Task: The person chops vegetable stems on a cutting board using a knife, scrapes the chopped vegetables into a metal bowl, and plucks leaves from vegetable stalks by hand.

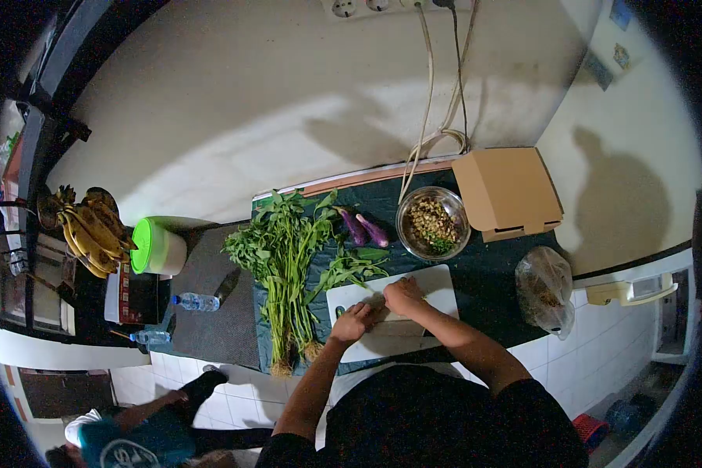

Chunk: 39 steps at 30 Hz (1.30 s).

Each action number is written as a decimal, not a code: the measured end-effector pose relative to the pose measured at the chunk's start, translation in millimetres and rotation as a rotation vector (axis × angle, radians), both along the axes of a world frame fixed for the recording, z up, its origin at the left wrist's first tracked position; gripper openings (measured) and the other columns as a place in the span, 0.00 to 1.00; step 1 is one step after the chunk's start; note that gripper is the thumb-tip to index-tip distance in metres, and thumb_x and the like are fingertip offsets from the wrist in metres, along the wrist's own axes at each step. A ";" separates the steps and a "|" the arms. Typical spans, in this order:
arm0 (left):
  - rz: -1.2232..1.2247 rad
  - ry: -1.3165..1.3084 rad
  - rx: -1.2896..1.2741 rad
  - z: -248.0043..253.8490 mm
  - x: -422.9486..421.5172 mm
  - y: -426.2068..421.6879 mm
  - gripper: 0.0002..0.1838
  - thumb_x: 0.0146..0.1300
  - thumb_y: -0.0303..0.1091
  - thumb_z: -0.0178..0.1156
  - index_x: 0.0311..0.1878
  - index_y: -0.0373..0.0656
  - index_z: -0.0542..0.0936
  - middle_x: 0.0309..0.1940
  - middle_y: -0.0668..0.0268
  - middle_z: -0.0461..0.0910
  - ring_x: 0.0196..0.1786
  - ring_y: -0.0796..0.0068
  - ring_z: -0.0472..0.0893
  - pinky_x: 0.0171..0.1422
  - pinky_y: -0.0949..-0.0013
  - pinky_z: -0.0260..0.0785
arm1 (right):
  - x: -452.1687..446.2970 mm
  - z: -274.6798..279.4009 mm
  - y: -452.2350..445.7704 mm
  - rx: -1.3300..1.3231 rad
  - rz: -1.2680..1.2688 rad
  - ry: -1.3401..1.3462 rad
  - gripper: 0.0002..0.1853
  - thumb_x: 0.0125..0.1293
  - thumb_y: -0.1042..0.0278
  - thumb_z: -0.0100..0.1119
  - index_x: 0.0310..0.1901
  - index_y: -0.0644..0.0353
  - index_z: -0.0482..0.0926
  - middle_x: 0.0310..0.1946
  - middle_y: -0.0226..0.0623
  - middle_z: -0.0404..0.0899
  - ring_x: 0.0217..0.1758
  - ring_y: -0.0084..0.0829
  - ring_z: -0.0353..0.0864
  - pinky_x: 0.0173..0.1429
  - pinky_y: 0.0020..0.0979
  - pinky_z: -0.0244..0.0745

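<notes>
On a white cutting board point(438, 290) both hands are close together. My left hand point(352, 323) rests on the board's left part, fingers bent and pressed together over something too small to make out. Just to its right, my right hand point(404, 296) is closed like a fist; what it grips is hidden. A flat greyish-brown shape point(398, 328) lies below the hands, its nature unclear. Loose green leaves point(347, 269) touch the board's upper left edge. Above the board stands a metal bowl point(403, 238) of chopped pieces, some green.
Left of the board lie long leafy stalks with roots point(285, 273). Purple eggplants point(373, 232) lie behind. A cardboard box point(507, 191) and plastic bag point(544, 290) are at right. Bananas point(93, 238), a green-lidded tub point(157, 248) and bottles point(197, 302) stand left. Another person point(136, 441) is lower left.
</notes>
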<state>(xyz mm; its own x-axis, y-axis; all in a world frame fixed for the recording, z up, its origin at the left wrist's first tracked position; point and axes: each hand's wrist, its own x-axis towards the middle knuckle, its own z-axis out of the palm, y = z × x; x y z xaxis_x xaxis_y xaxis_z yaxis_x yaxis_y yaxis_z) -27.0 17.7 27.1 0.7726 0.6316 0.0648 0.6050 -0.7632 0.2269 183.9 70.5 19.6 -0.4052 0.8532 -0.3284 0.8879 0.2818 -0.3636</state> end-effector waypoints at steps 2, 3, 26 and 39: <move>0.040 -0.089 -0.027 -2.7 4.0 -0.6 0.21 0.58 0.34 0.56 0.56 0.47 0.79 0.53 0.62 0.74 0.58 0.60 0.75 0.61 0.60 0.72 | -2.7 -4.9 4.0 -0.003 -0.006 -0.023 0.08 0.56 0.60 0.65 0.31 0.54 0.85 0.32 0.45 0.85 0.42 0.49 0.84 0.52 0.56 0.71; 0.039 -0.092 -0.027 -13.4 3.0 -0.8 0.21 0.58 0.34 0.56 0.56 0.47 0.79 0.53 0.62 0.74 0.58 0.60 0.75 0.61 0.60 0.72 | -4.0 -5.8 4.7 -0.009 -0.011 -0.044 0.09 0.57 0.59 0.64 0.31 0.55 0.85 0.31 0.46 0.84 0.42 0.49 0.84 0.51 0.55 0.72; 0.081 -0.170 -0.199 -57.6 6.1 7.4 0.33 0.47 0.32 0.63 0.62 0.55 0.77 0.57 0.61 0.73 0.60 0.53 0.73 0.65 0.60 0.70 | 85.0 38.9 -123.2 0.252 -0.146 0.164 0.12 0.56 0.73 0.58 0.43 0.62 0.78 0.40 0.48 0.77 0.46 0.51 0.77 0.51 0.50 0.72; -0.198 -0.182 -0.119 -28.9 -7.8 35.0 0.30 0.55 0.29 0.58 0.65 0.52 0.74 0.53 0.57 0.75 0.59 0.54 0.75 0.65 0.60 0.71 | 91.2 31.3 -193.8 0.358 -0.140 -0.131 0.23 0.53 0.56 0.63 0.50 0.57 0.76 0.44 0.42 0.75 0.46 0.44 0.79 0.51 0.48 0.75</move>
